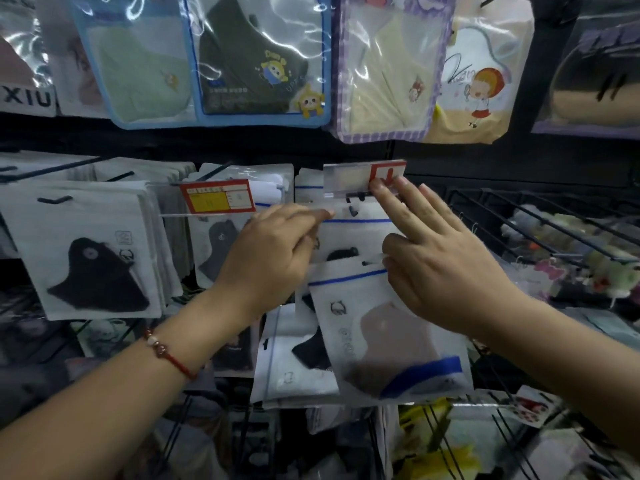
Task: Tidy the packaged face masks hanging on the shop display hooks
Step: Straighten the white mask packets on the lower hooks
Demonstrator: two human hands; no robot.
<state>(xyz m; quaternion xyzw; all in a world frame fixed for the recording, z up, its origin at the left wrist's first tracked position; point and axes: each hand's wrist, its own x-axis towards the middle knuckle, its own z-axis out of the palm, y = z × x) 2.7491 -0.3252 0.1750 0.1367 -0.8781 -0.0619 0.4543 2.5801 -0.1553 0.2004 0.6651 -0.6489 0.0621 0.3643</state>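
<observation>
A clear packet with a pink mask (384,336) and a blue stripe hangs tilted below the middle hook (356,195). My right hand (440,261) pinches its top right corner with the thumb, while the outstretched fingers touch the hook's clear price-tag holder (363,176). My left hand (273,254) grips the top left edge of a white packet (353,233) with a black mask that hangs on that hook. More packets with black masks (304,362) hang behind and below.
A row of white packets with black masks (90,251) fills the hooks at left, beside a red and yellow price tag (218,195). Colourful cartoon mask packets (259,60) hang above. A black wire rack (540,223) with small plush items stands at right.
</observation>
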